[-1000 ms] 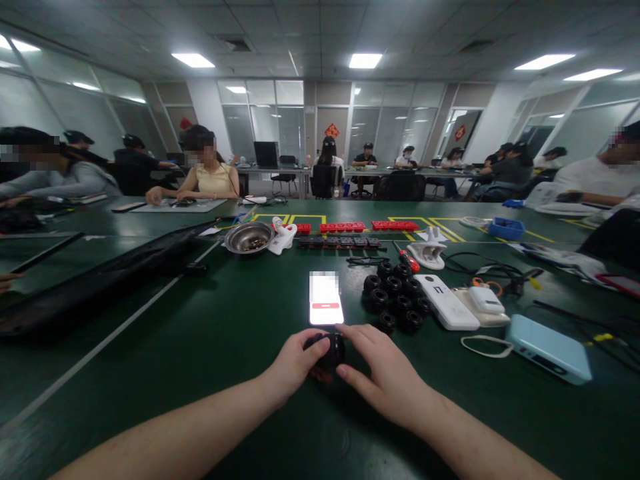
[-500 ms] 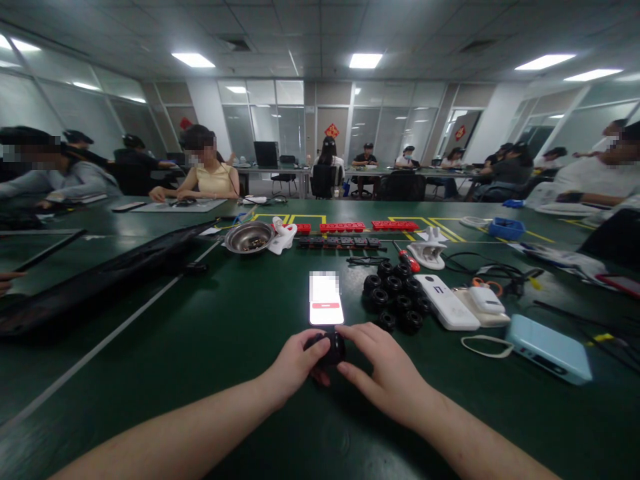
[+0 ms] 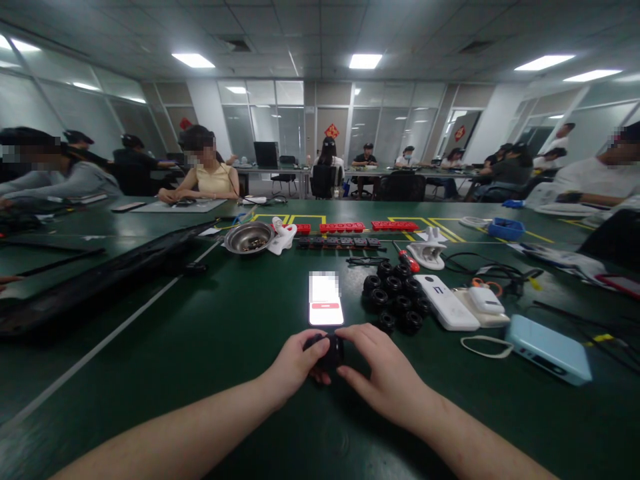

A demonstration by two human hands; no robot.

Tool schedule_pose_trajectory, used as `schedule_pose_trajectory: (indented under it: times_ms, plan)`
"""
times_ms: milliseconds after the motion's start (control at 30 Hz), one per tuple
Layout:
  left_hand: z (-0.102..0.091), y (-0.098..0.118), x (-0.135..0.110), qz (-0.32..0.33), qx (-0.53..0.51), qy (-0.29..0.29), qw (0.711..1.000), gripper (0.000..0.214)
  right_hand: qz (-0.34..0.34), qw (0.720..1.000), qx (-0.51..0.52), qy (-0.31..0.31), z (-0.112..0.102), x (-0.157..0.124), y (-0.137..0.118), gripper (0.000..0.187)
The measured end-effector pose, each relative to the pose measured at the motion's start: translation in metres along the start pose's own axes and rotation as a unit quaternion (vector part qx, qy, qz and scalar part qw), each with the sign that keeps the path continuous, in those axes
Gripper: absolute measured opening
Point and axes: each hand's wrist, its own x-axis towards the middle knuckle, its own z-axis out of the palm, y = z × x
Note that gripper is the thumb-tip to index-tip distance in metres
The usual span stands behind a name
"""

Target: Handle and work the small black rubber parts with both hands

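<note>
My left hand (image 3: pixel 295 360) is closed round a black wheel-like part (image 3: pixel 333 352), its thumb across the top. On the part's other side, my right hand (image 3: pixel 377 363) has its index finger at the upper edge and its thumb at the lower right edge. What the lower fingers do beneath the part is hidden. Just beyond the hands lies a phone (image 3: pixel 327 315) with a lit screen. To its right, several similar black ring-shaped parts (image 3: pixel 395 297) are heaped together.
A metal bowl (image 3: pixel 243 241) with small pieces stands at back left, near red trays (image 3: pixel 341 227) and a black strip of parts (image 3: pixel 343 243). On the right are a white phone (image 3: pixel 450 307), a light-blue power bank (image 3: pixel 549 350) and cables. A long black panel (image 3: pixel 100 280) lies left.
The black part has turned slightly in my hands, and my right thumb has shifted a little. At the left, a coworker's black strip has moved.
</note>
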Motion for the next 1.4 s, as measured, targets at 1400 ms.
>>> schedule_pose_trajectory:
  times_ms: [1400]
  plan:
    - [0.0013,0.0018,-0.0018,-0.001,0.015,0.009,1.000,0.055,0.039,0.999,-0.026,-0.018,0.0034,0.0026,0.0013,0.022]
